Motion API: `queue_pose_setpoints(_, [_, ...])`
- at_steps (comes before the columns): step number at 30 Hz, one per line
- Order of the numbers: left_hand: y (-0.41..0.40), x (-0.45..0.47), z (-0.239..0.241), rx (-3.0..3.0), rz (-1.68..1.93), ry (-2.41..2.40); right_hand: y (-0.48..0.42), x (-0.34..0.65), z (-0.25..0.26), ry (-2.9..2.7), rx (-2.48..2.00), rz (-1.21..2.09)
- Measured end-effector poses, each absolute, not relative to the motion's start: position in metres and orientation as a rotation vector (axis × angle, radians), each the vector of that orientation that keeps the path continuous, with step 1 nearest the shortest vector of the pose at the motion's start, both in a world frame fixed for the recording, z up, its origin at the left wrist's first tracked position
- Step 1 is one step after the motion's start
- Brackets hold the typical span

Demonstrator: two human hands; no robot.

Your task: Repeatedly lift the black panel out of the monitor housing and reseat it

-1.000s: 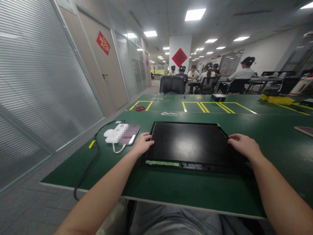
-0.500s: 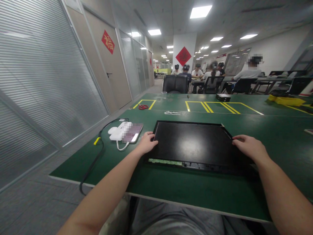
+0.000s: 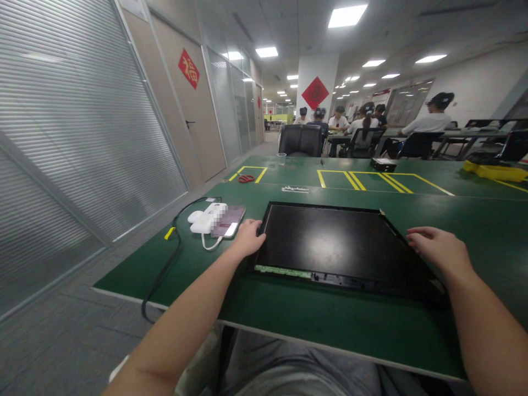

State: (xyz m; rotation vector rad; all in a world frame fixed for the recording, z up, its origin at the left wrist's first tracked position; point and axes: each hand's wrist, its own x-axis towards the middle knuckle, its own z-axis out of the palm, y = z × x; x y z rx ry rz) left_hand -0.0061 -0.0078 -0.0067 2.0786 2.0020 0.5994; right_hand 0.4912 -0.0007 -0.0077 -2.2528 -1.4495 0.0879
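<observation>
A black LCD display panel point(image 3: 330, 236) in a dark frame lies flat on the green table, with a strip of green circuit board point(image 3: 284, 271) bare along its near edge. My left hand point(image 3: 249, 237) grips the panel's left edge, thumb on top and fingers at the outer side. Just off the panel's right edge is my right hand point(image 3: 439, 247), its fingers loosely bent and nothing visible in them. Whether a fingertip still brushes the frame is hard to tell.
Left of the panel lie a phone point(image 3: 230, 221), a white device point(image 3: 206, 219) and a black cable point(image 3: 167, 264). Beyond are red-handled scissors point(image 3: 246, 179), small white pieces point(image 3: 295, 189), a clear cup point(image 3: 281, 159), a black box point(image 3: 383, 165) and a yellow item point(image 3: 495, 171). Several people sit behind.
My right hand has moved right, away from the panel's right edge. My left hand keeps its place on the left edge. The whole view has shifted slightly.
</observation>
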Motion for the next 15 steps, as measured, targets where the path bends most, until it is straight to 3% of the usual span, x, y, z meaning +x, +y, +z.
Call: queue_pose_setpoints(15, [-0.009, -0.005, -0.004, 2.130, 0.403, 2.076, 0.011, 0.501, -0.015, -1.429, -2.415, 0.255])
